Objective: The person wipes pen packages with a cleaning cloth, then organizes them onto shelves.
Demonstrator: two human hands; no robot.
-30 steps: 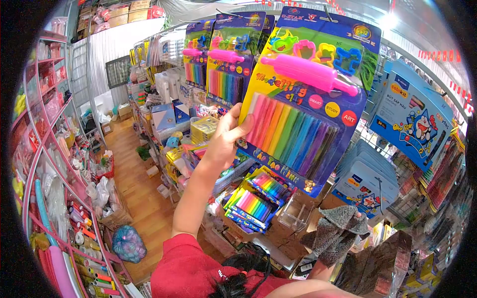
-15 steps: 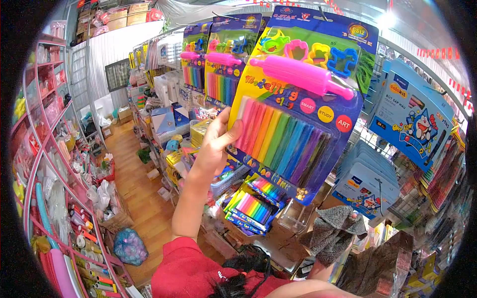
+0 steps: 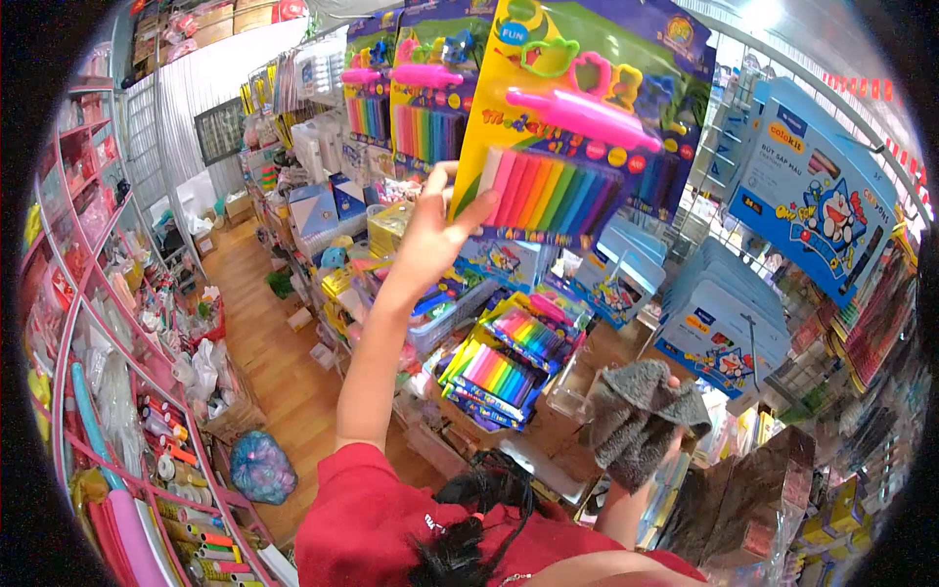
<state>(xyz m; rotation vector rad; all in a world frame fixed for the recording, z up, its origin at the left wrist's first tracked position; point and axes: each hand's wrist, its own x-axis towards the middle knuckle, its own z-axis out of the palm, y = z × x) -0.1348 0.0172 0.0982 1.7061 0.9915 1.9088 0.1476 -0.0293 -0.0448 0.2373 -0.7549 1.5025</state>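
My left hand (image 3: pixel 440 225) is raised, its thumb and fingers pinching the lower left edge of a modelling clay pack (image 3: pixel 548 181). This yellow and blue card carries a row of coloured clay sticks, a pink rolling pin and small cutters. Similar clay packs (image 3: pixel 428 83) hang just left of it. Lower right, my right hand (image 3: pixel 675 445) grips a crumpled dark grey cloth (image 3: pixel 631 411), which hides most of the fingers. Between the two hands, more clay sets (image 3: pixel 499 372) lie in a stack.
Blue crayon boxes (image 3: pixel 807 186) hang on a rack at right, with further blue boxes (image 3: pixel 724 323) below. A pink-framed shelf (image 3: pixel 147 342) lines the left side. A wooden-floored aisle (image 3: pixel 245 303) runs between, with a stuffed plastic bag (image 3: pixel 262 466) on it.
The clay pack has moved up and tilted back, showing more of the stacked sets beneath. My right hand and the grey cloth have risen slightly.
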